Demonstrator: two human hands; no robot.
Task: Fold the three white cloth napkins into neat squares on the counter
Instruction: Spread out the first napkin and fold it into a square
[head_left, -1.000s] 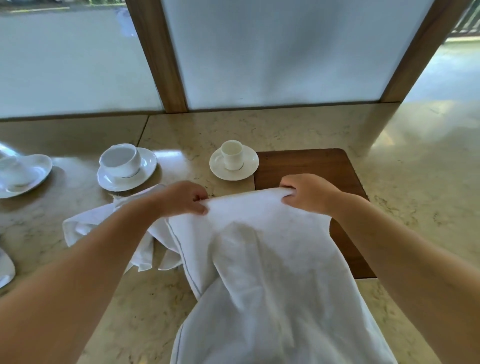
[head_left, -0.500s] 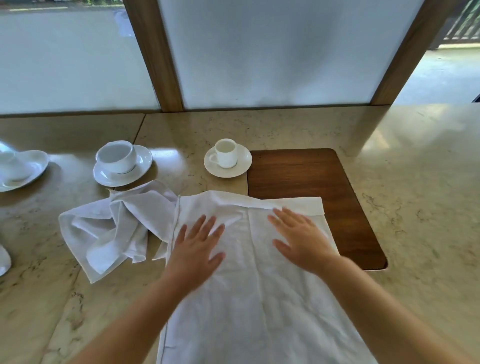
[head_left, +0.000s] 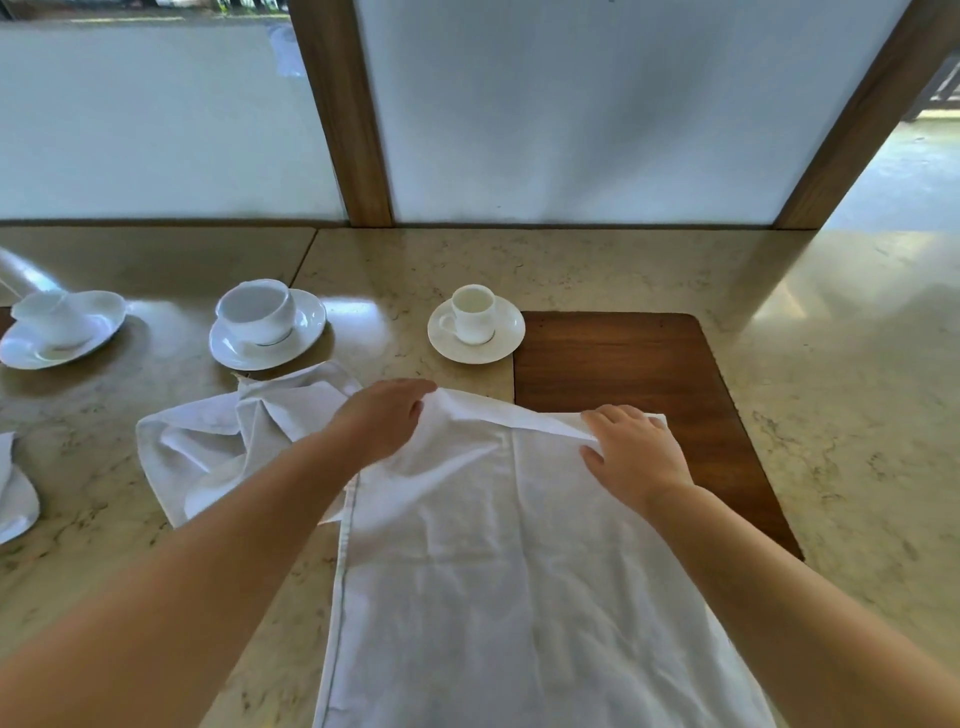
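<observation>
A large white napkin (head_left: 498, 561) lies spread on the marble counter (head_left: 831, 415), running from the near edge to a wooden board (head_left: 634, 364). Its far edge is folded over in a narrow strip. My left hand (head_left: 384, 421) grips the far left corner of that strip with curled fingers. My right hand (head_left: 636, 452) pinches the far right corner, fingers on top and thumb at the fold. A second white napkin (head_left: 228, 436) lies crumpled to the left, partly under my left forearm.
Beyond the napkins stand a small cup on a saucer (head_left: 475, 322), a wider cup on a saucer (head_left: 265, 325) and a third cup and saucer (head_left: 60, 327) far left. Something white (head_left: 13, 499) pokes in at the left edge. Frosted panels with wooden posts close the back.
One second ago both hands held the napkin up by its far edge. Then they lay flat on it. Now they have slid forward and taken hold of the far corners.
</observation>
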